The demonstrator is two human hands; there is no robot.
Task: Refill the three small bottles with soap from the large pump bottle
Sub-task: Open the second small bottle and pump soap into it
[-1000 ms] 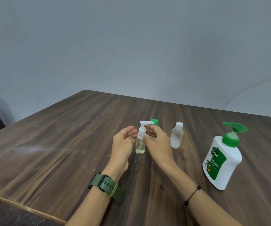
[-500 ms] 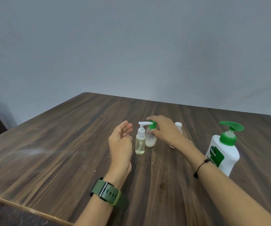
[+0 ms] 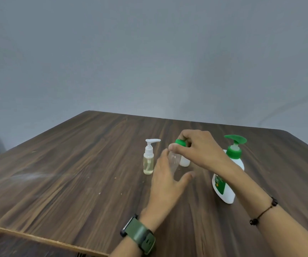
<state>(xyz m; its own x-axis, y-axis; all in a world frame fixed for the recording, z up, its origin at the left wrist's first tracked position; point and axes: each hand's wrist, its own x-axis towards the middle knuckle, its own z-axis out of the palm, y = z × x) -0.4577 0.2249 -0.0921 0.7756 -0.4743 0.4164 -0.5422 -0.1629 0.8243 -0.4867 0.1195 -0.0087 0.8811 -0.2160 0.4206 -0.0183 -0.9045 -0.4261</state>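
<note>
My right hand (image 3: 199,149) pinches the green cap of a small clear bottle (image 3: 174,161) and holds it tilted just above the wooden table (image 3: 71,175). Just below it, my left hand (image 3: 166,186) is spread open, with fingers and thumb on either side of the bottle's body; motion blur hides any contact. A small clear pump bottle (image 3: 148,160) with yellowish liquid stands to the left. Another small bottle (image 3: 184,162) stands mostly hidden behind my right hand. The large white pump bottle (image 3: 225,184) with a green pump stands to the right, behind my right forearm.
The table's front edge (image 3: 43,242) runs across the lower left. A grey wall rises behind the table. I wear a green watch (image 3: 139,235) on my left wrist and a black cord bracelet (image 3: 263,213) on my right.
My right hand has lifted the green-capped bottle from beside the pump bottle and brought it nearer and rightward. My left hand has swung right, to just under the bottle.
</note>
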